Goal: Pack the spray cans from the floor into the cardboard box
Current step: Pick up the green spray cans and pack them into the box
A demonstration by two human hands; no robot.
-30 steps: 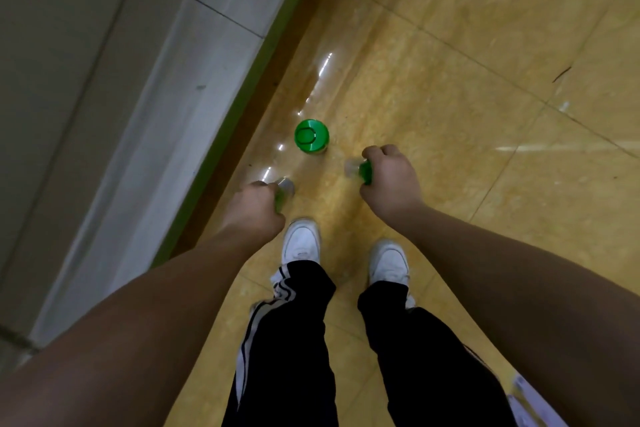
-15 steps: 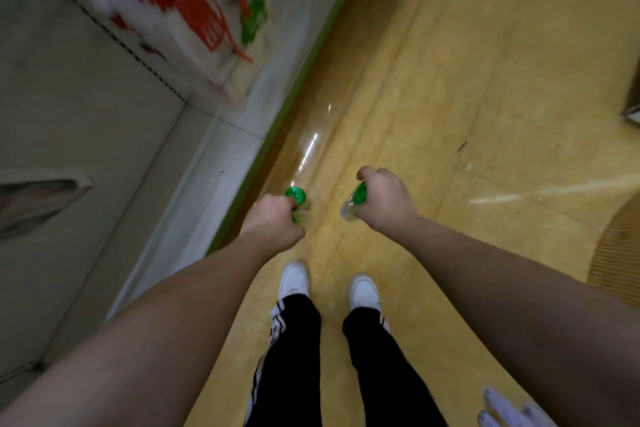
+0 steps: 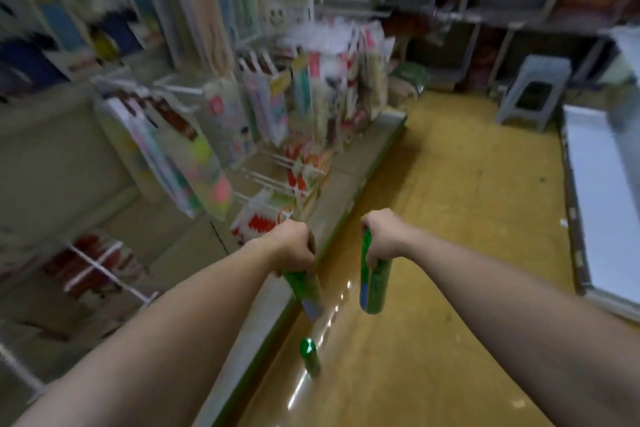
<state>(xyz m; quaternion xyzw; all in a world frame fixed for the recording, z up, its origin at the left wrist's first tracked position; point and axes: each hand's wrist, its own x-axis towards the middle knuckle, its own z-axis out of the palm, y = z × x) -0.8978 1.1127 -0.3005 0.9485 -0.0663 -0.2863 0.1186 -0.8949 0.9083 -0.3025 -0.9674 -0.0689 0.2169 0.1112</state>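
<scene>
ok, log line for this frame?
left hand: grips green spray can | right hand: grips second green spray can | third green spray can: stands on yellow floor | cardboard box: unseen

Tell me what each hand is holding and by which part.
The left hand grips a green spray can near its upper end, the body hanging below. The right hand grips a second green can the same way.

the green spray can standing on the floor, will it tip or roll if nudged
The standing spray can is tall and narrow, so a nudge would probably tip it. Round-bodied, it would likely roll on the glossy floor. The left hand lifts the left can and the right hand the right can, so it seems light.
</scene>
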